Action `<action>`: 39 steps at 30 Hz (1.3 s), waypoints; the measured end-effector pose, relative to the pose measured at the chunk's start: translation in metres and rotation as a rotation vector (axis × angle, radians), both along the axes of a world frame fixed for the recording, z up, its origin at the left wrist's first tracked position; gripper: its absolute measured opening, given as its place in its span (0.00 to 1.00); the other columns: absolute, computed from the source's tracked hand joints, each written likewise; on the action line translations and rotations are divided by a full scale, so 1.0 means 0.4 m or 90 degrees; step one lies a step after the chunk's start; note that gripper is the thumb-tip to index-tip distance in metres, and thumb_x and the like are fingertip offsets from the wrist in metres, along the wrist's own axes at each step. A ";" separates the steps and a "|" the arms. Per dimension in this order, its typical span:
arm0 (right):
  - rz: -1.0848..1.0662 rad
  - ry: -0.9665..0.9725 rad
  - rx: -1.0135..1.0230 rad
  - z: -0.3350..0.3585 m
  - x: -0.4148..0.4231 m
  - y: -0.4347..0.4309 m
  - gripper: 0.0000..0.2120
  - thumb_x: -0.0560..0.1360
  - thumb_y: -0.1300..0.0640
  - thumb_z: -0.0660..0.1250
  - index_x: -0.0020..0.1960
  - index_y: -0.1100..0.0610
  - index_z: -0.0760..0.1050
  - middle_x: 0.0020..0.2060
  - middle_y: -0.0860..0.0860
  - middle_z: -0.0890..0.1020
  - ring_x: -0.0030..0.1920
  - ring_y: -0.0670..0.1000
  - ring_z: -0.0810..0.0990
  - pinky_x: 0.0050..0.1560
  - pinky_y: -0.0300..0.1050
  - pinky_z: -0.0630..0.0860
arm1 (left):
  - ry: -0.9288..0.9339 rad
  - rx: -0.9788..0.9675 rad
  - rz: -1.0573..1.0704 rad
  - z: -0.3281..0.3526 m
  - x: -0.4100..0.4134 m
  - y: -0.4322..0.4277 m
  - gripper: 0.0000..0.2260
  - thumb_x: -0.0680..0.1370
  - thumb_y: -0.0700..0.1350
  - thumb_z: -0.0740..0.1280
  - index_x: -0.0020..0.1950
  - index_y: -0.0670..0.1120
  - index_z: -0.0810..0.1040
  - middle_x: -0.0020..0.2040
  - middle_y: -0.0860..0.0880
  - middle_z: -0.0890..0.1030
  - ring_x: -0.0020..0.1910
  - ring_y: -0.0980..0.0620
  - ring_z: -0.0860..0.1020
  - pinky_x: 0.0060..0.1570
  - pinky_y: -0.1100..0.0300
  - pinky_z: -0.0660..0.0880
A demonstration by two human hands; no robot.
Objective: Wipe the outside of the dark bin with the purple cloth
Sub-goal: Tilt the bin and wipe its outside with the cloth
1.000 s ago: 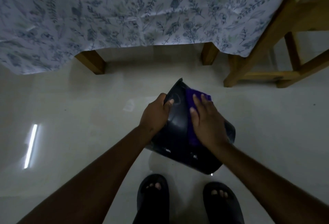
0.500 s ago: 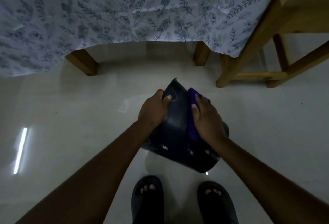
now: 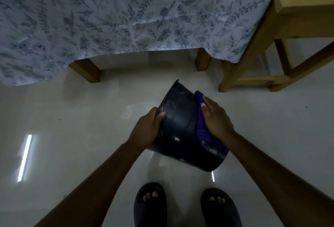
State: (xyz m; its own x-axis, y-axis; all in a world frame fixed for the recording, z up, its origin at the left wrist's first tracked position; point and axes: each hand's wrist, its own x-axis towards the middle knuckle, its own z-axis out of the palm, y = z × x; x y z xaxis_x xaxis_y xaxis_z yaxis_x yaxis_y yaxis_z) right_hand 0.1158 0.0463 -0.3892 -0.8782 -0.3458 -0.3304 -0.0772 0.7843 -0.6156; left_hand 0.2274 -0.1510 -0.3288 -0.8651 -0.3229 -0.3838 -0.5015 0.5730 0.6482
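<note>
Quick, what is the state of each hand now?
Left hand: closed, grips the dark bin.
Right hand: open, presses the purple cloth on the bin.

Left arm: bare, reaching forward from lower left.
Left hand [image 3: 146, 129]: grips the bin's [image 3: 179, 118] left edge, thumb on the outer wall, fingers curled behind.
Right arm: bare, reaching in from lower right.
Right hand [image 3: 216, 118]: palm-down on the cloth [image 3: 201, 131], pressing it to the bin's right side.
Feet [image 3: 150, 195]: side by side, toes showing.
</note>
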 end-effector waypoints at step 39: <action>0.040 0.057 0.047 -0.002 0.093 -0.061 0.27 0.81 0.42 0.46 0.77 0.51 0.57 0.76 0.55 0.63 0.74 0.57 0.63 0.73 0.57 0.61 | -0.038 -0.097 0.051 -0.031 -0.094 0.003 0.20 0.83 0.54 0.51 0.50 0.41 0.74 0.45 0.43 0.79 0.43 0.45 0.76 0.44 0.57 0.68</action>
